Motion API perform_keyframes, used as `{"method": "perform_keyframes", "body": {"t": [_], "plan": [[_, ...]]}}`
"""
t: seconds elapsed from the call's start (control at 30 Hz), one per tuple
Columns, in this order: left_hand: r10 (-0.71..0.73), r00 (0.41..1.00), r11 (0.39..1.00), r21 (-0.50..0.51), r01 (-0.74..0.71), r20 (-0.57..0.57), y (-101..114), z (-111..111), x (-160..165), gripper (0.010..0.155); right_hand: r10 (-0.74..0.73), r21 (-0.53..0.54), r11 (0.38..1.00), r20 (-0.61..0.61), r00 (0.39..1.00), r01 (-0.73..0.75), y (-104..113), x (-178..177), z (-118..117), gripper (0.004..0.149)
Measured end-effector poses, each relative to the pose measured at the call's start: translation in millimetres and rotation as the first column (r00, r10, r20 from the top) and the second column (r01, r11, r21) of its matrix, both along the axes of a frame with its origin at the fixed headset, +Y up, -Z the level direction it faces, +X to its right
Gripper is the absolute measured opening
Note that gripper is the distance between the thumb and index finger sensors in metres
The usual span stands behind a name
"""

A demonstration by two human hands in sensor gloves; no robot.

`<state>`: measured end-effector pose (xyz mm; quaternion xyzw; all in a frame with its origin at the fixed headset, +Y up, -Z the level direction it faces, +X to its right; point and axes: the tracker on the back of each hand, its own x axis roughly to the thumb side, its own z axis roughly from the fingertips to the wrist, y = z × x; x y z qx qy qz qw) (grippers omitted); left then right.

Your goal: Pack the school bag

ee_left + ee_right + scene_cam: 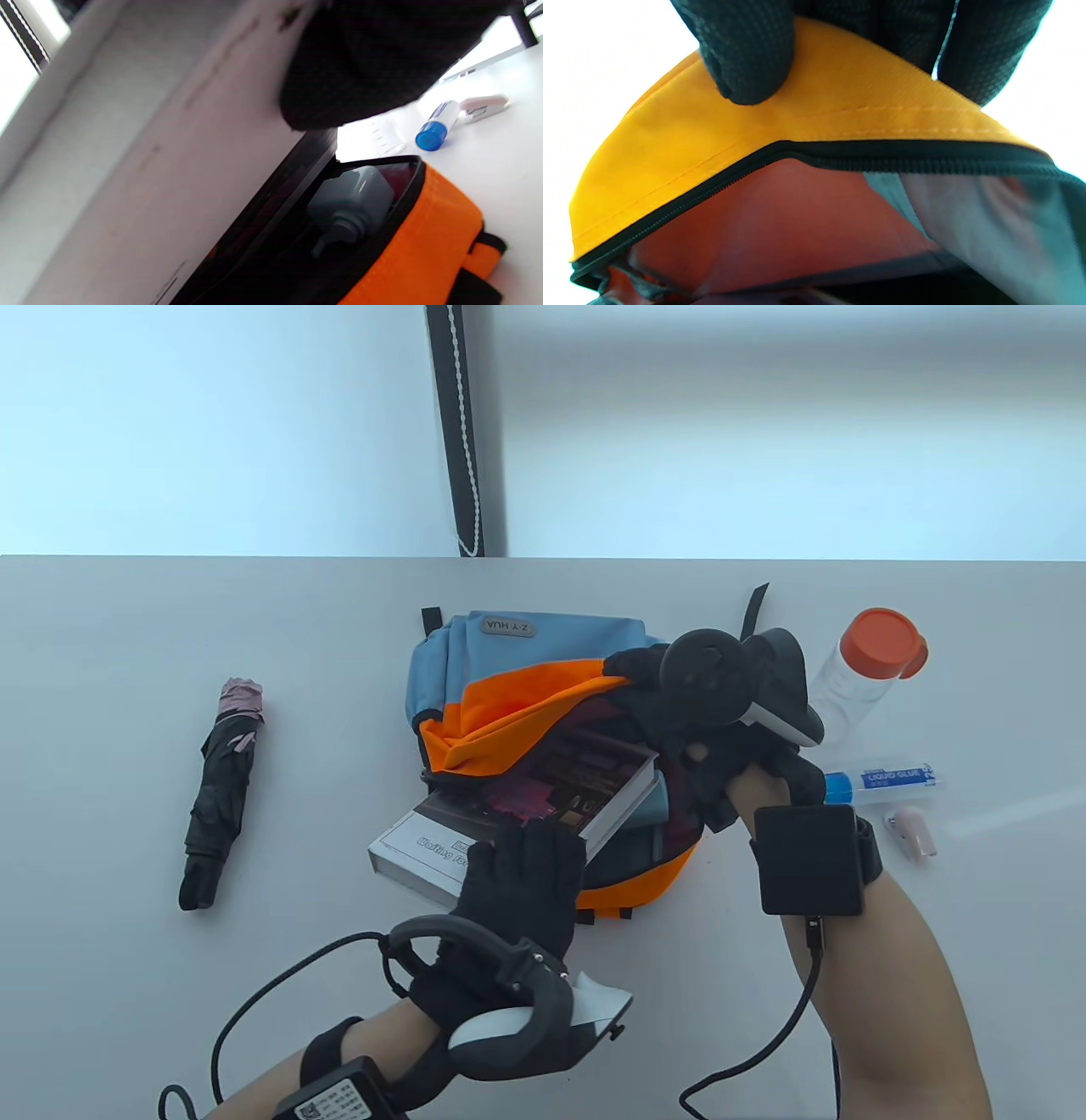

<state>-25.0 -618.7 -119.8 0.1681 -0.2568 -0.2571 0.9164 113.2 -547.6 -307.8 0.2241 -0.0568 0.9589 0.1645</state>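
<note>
A blue and orange school bag (pixel 509 645) lies unzipped in the middle of the table. A thick book (pixel 585 780) with a dark cover is partly inside its mouth, its white near end sticking out toward me. My left hand (pixel 526 857) grips that near end, fingers spread over the cover. My right hand (pixel 624 674) pinches the orange flap (pixel 840 123) and holds it lifted, thumb (pixel 746 63) on the fabric above the black zipper (pixel 882 154). In the left wrist view the book (pixel 148 148) enters the bag (pixel 424 237) next to a grey object (pixel 352 207) inside.
A folded black umbrella (pixel 222 793) lies to the left of the bag. To the right are a clear bottle (pixel 857 670) with an orange cap, a liquid glue tube (pixel 882 782) with a blue cap and a small pinkish item (pixel 912 831).
</note>
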Motion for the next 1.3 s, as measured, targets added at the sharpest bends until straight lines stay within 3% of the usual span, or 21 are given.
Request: {"method": "perform_keyframes", "body": {"t": [0.07,0.2,0.3,0.43,0.63,0.77,0.87,0.97,1.1,1.2,1.23,1.27,1.3], "plan": [[0.03,0.998,1.0,0.006,-0.03,-0.057,-11,-13,12,0.075,0.001,0.004,1.0,-0.012,1.0,-0.001,0,0,2,0.04],[-0.051,0.98,0.997,0.051,0.062,-0.19,-33,-34,35,0.076,0.007,0.006,1.0,-0.048,0.999,-0.007,1,-4,7,0.04],[-0.094,0.969,0.993,0.054,0.108,-0.227,-44,-48,44,0.076,0.032,0.013,0.999,-0.072,0.997,-0.031,0,-7,11,0.04],[-0.119,0.967,0.992,0.0,0.123,-0.224,-57,-71,51,0.078,0.031,0.008,0.999,-0.086,0.996,-0.031,-2,-10,12,0.04],[0.027,0.998,0.996,-0.084,-0.033,-0.065,-68,-76,40,0.089,0.051,0.009,0.999,-0.088,0.995,-0.05,-7,-13,11,0.04],[0.168,0.986,0.951,-0.262,-0.162,-0.002,-61,-77,20,0.104,0.048,0.009,0.999,-0.083,0.995,-0.047,-7,-12,11,0.04],[0.273,0.961,0.854,-0.473,-0.216,0.054,-52,-77,9,0.111,0.05,0.005,0.999,-0.082,0.995,-0.049,-7,-12,11,0.04],[0.26,0.963,0.844,-0.502,-0.191,0.071,-44,-71,4,0.112,0.04,0.004,0.999,-0.08,0.996,-0.04,-7,-12,11,0.04],[0.199,0.97,0.915,-0.38,-0.134,0.137,-29,-53,-13,0.098,0.041,0.004,0.999,-0.082,0.996,-0.041,-8,-11,12,0.04],[0.257,0.944,0.962,-0.15,-0.229,0.206,-17,-37,-46,0.082,0.051,0.009,0.999,-0.084,0.995,-0.051,-7,-9,14,0.04],[0.334,0.917,0.941,-0.025,-0.337,0.219,-13,-33,-65,0.083,0.051,0.009,0.999,-0.084,0.995,-0.051,-7,-8,14,0.04],[0.333,0.917,0.939,0.017,-0.345,0.217,-9,-35,-75,0.089,0.051,0.01,0.999,-0.084,0.995,-0.05,-7,-7,14,0.04],[0.322,0.937,0.946,-0.004,-0.324,0.138,-6,-43,-88,0.106,0.049,0.009,0.999,-0.084,0.995,-0.048,-7,-7,14,0.04]]}}
